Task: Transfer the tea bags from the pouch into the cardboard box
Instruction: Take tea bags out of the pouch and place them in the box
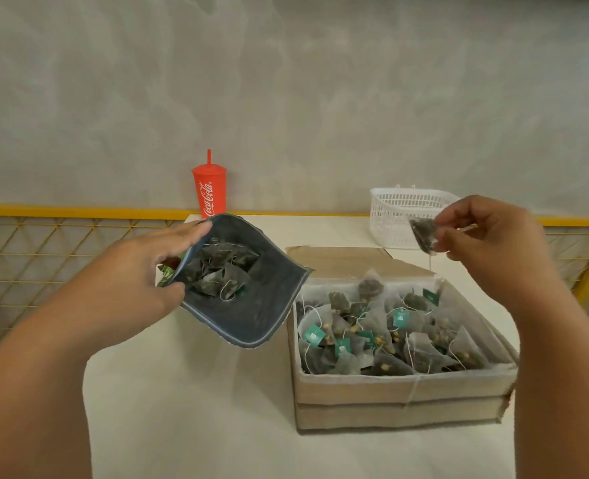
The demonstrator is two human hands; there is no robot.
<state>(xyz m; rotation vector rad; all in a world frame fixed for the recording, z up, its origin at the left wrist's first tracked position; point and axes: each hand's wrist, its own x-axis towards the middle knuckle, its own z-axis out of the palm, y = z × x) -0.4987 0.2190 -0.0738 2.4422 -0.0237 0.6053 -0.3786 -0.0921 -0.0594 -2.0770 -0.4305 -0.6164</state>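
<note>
My left hand [147,267] holds the pouch [251,312] by its left rim, tilted with its wide mouth facing me; several dark pyramid tea bags lie inside it. My right hand [486,236] pinches one tea bag [423,235] between fingertips, raised above the far right corner of the cardboard box [396,395], its string dangling down. The open box sits on the white table at the right and holds several tea bags with green tags.
A red Coca-Cola cup with a straw [209,195] stands at the table's far edge. A white plastic basket [393,216] sits behind the box. A yellow wire railing [44,243] runs along the left and right of the table.
</note>
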